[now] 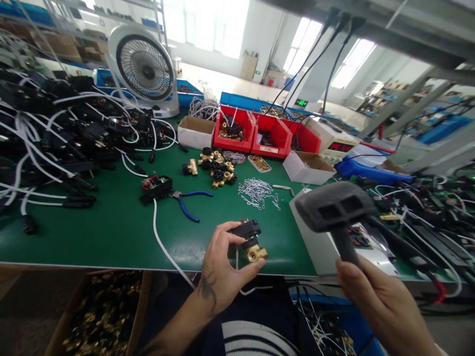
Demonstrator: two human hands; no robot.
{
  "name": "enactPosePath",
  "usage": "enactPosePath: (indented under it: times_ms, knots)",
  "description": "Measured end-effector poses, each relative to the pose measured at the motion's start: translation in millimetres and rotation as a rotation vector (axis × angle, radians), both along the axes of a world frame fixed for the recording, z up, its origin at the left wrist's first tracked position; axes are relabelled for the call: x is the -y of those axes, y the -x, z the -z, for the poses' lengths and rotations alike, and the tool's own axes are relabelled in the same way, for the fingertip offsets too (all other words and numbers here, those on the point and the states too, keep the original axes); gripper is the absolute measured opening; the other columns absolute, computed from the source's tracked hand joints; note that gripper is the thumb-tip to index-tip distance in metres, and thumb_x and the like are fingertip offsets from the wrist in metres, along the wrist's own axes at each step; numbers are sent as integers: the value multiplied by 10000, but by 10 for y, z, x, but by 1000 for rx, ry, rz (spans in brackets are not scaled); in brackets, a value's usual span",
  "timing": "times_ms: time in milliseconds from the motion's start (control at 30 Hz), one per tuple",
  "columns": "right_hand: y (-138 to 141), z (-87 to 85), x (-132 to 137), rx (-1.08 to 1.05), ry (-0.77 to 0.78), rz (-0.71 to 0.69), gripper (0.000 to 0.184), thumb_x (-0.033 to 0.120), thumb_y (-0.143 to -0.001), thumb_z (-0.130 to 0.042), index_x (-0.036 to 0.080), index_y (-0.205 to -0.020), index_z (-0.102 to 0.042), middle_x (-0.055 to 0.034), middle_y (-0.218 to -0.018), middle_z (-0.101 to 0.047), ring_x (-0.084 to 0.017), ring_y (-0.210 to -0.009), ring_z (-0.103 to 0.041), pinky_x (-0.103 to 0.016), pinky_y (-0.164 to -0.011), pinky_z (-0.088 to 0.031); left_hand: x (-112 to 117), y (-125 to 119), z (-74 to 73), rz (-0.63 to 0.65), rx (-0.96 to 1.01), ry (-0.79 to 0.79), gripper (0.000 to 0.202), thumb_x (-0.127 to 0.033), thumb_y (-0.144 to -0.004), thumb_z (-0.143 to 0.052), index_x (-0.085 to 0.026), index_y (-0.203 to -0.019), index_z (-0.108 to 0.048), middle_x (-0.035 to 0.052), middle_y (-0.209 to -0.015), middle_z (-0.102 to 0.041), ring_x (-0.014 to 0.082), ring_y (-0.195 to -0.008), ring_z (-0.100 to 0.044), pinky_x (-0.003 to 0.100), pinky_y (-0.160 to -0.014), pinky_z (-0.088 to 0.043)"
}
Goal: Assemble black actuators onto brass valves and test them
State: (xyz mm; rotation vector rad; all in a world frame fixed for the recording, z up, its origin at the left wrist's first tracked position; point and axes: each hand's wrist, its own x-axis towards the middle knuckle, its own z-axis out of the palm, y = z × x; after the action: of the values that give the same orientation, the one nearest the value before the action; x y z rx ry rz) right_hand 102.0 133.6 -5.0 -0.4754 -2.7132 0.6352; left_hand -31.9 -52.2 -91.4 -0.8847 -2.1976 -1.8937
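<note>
My left hand [226,262] is closed around a brass valve [256,253] with a black housing [248,228] on top, held just above the front of the green bench. Its thumb presses the brass body from below and the fingers reach over the housing. In my right hand [382,291] is the handle of a black mallet [336,205], its head raised over the right part of the bench. Behind the valve lies a pile of metal clips [255,193]. Blue-handled pliers [191,202] rest at the left, beside an opened black housing [158,187] with a circuit board and a white cable.
Several brass fittings [218,165] stand mid-bench. Behind them are red bins [272,133] and white boxes [308,168]. White-cabled black parts [55,133] are heaped at left beside a fan [143,69]. Below the bench edge sits a carton [139,306] of brass parts.
</note>
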Motion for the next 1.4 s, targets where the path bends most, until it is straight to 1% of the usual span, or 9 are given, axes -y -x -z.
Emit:
enactPosePath:
  times_ms: [167, 500, 633, 800, 900, 967, 1100, 1233, 1400]
  knots:
    - [9, 39, -17, 230, 23, -134, 505, 613, -966, -394, 227, -690, -565, 10, -491, -572, -160, -402, -544, -256, -414, -385, -9, 1, 1, 0, -10, 1, 320, -220, -727, -774, -204, -942, -538, 106, -1213, -582, 266, -1163, -600, 460, -948, -508]
    - [48, 71, 21, 245, 26, -126, 617, 717, -944, -291, 229, -671, -554, 2, -483, -570, -168, -412, -557, -261, -425, -391, -4, -10, 30, -12, -34, 25, 341, -198, -719, -777, -221, -946, -524, 90, -1222, -572, 270, -1164, -596, 474, -948, -505]
    - [30, 126, 9, 77, 36, -22, 567, 678, -956, -328, 234, -658, -519, 13, -499, -543, -151, -427, -527, -248, -436, -383, -22, -4, 42, -16, -38, 17, 348, -218, -721, -785, -226, -947, -520, 84, -1218, -572, 261, -1156, -598, 452, -937, -513]
    - [2, 232, 41, 222, 194, -101, 453, 589, -926, -495, 216, -678, -560, 28, -525, -553, -140, -460, -515, -243, -454, -363, -25, 2, 51, -25, -17, 20, 320, -236, -740, -775, -230, -952, -536, 77, -1215, -566, 254, -1163, -582, 442, -940, -510]
    - [129, 248, 82, 135, 400, -90, 360, 533, -856, -634, 201, -989, -677, 22, -668, -622, -149, -574, -565, -236, -523, -439, -17, 2, 58, 5, 56, 38, 316, -273, -761, -758, -238, -985, -537, 76, -1252, -542, 250, -1153, -574, 436, -918, -521]
    - [275, 275, 117, 96, 566, -132, 507, 505, -818, -696, 198, -1219, -643, -1, -799, -682, -171, -695, -629, -254, -628, -511, -14, 11, 65, 45, 107, 49, 320, -303, -781, -740, -241, -1019, -535, 78, -1269, -524, 246, -1150, -575, 431, -917, -527]
    - [566, 386, 190, 70, 775, -302, 569, 453, -798, -749, 197, -1294, -638, -80, -1199, -699, -248, -1111, -639, -364, -989, -492, 12, 44, 51, 91, 129, 103, 355, -336, -807, -709, -238, -1093, -522, 88, -1252, -525, 245, -1134, -588, 436, -925, -535]
    - [696, 407, 234, 85, 823, -383, 623, 356, -769, -791, 204, -1342, -600, -73, -1282, -673, -256, -1168, -619, -404, -1062, -445, 100, 63, -38, 76, 38, 213, 301, -304, -826, -665, -225, -1076, -516, 104, -1231, -557, 251, -1098, -614, 424, -885, -554]
    - [724, 329, 241, 122, 802, -459, 552, 249, -756, -789, 208, -1285, -638, -34, -1150, -717, -227, -1050, -660, -335, -946, -506, 184, 103, -194, 119, -115, 368, 282, -283, -827, -628, -234, -1081, -516, 60, -1023, -668, 245, -933, -685, 419, -784, -585]
